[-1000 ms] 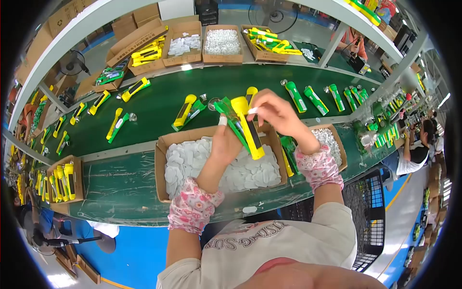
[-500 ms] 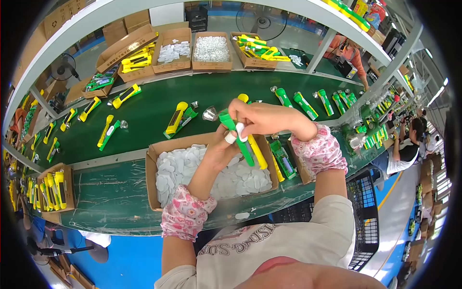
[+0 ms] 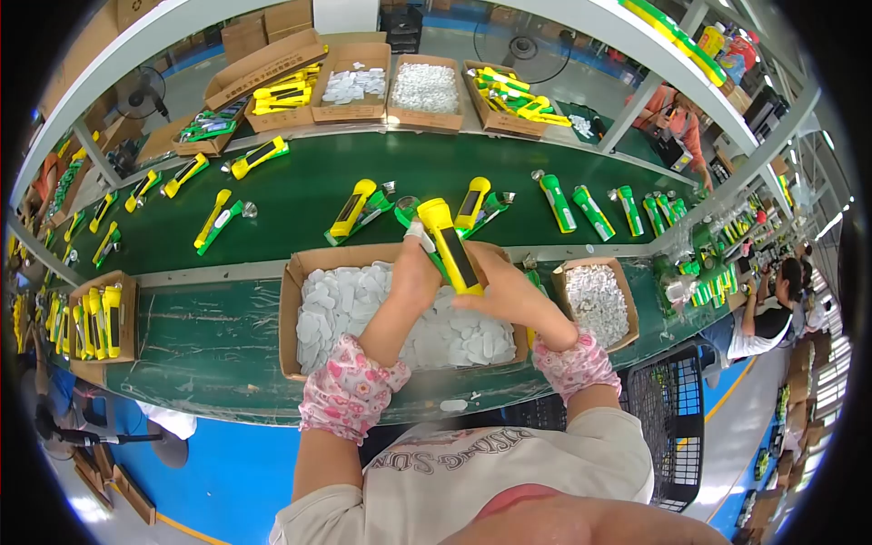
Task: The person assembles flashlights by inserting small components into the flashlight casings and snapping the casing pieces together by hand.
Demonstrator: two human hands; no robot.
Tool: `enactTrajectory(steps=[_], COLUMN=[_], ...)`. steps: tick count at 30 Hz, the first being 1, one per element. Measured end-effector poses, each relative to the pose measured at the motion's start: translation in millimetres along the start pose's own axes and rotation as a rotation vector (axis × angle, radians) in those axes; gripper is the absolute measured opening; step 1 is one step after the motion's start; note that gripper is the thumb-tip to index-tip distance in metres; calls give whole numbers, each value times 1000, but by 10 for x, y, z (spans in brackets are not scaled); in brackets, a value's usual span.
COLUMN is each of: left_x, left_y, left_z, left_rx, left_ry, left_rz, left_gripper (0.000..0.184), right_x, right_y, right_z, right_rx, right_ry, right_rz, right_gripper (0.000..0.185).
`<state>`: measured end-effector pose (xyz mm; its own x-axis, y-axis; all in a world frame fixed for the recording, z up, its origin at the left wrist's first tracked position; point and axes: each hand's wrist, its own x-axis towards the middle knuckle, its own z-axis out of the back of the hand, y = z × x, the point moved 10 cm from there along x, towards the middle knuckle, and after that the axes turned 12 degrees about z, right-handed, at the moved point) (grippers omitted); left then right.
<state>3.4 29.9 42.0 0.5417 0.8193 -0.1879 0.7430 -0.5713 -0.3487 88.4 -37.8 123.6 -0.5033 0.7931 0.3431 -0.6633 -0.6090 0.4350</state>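
Note:
Above the carton of white oval pieces, both my hands are on a flashlight in two halves. Its yellow half, with a dark panel, faces up and covers most of the green half. My left hand is closed around the left side, a white cover on one finger. My right hand grips the yellow half's lower end from the right; some of its fingers are hidden behind. A silver reflector shows beside the flashlight head. Below my wrists lies the carton of flat translucent white pieces.
On the green conveyor lie several yellow and green flashlight halves. Along its far side stand cartons of parts, including a carton of small white pieces. Another small-parts carton is at right; a carton of flashlights stands left.
The yellow half has turned panel up and now lies over the green half. My right hand has moved down from the green half to the yellow half's lower end. The view has shifted slightly.

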Motion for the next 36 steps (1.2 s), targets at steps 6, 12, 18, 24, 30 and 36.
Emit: enactTrajectory(steps=[6, 12, 18, 24, 30, 36], left_x=[27, 61, 96, 23, 31, -8], left_y=[-132, -104, -116, -163, -122, -170], left_z=[170, 213, 353, 415, 480, 531], left_rx=[83, 60, 35, 58, 97, 365], left_ry=[-63, -39, -100, -219, -282, -330], left_rz=[-145, -133, -160, -204, -186, -310], left_gripper=[27, 27, 26, 28, 26, 25], right_x=[47, 45, 43, 64, 70, 42], right_y=[-324, -459, -194, -75, -31, -115], right_z=[-30, -87, 57, -9, -40, -278], right_rx=[259, 206, 114, 150, 151, 99], right_ry=[-239, -399, -470, -409, -387, -387], right_rz=[-25, -9, 91, 104, 103, 101], right_gripper=[44, 33, 29, 29, 30, 35])
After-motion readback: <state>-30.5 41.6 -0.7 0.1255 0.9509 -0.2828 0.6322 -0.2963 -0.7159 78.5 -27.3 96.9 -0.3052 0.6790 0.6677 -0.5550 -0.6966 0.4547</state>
